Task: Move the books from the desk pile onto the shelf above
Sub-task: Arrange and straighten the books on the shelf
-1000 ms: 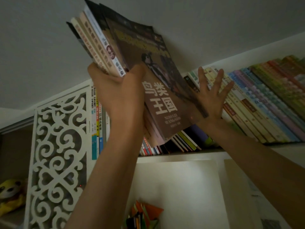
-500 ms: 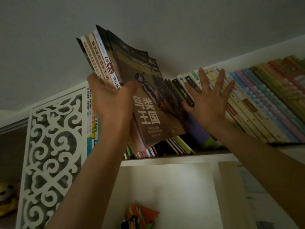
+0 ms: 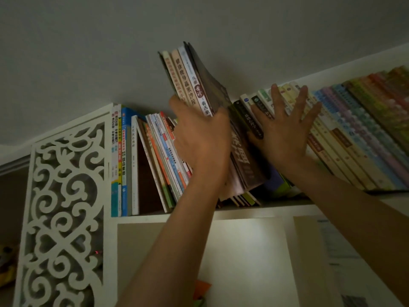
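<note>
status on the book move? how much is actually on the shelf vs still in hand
Done: nothing from this batch is seated yet. In hand: the left hand grips a bundle of books, its lower edge going into the gap on the shelf; the right hand presses flat against the leaning row of books, holding it aside. Left: seat the bundle and release. The desk pile is out of view.

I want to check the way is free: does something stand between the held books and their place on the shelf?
Nothing visible blocks them. The left hand grips the bundle of books over a gap in the row, while the right hand presses the leaning books to the right. The shelf under the bundle is partly hidden.
</note>
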Motion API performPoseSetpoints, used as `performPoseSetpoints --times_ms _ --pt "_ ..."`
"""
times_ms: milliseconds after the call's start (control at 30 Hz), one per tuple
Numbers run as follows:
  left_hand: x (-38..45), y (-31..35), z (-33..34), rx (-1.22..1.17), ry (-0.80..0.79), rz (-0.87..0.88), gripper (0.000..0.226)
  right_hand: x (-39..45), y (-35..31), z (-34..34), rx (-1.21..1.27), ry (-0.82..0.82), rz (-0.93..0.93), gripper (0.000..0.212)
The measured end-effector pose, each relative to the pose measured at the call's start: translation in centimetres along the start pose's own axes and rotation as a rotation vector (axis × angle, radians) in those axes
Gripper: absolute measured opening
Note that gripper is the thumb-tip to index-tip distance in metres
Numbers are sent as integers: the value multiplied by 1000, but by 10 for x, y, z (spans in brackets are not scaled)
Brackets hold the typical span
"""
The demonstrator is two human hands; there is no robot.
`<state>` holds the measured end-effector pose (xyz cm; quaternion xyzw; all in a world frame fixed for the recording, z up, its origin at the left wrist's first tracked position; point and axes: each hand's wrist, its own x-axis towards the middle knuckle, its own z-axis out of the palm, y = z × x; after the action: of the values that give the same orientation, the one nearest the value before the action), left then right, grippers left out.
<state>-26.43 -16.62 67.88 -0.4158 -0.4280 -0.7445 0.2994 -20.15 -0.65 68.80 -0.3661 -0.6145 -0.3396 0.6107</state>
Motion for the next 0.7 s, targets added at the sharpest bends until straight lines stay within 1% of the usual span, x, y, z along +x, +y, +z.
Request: performPoseSetpoints --times_ms 133,233,333,433,567,633,700 --pt "-3 -6 10 53 -14 -3 51 0 3 0 8 -1 11 66" --pt "-5 -6 23 139 -8 -4 63 1 3 0 11 -3 22 67" --pt "-14 -8 45 207 -25 -79 79 1 3 -1 2 -18 17 68" --pt "-15 -23 58 215 -39 -159 83 1 4 -3 -13 -18 20 70" --pt "0 -44 72 236 -10 -247 83 1 6 -5 -20 12 40 70" --pt "1 -49 83 266 -13 -218 86 -1 6 -5 2 32 29 70" --pt "-5 -52 92 293 -20 -127 86 -5 6 -4 24 65 19 70"
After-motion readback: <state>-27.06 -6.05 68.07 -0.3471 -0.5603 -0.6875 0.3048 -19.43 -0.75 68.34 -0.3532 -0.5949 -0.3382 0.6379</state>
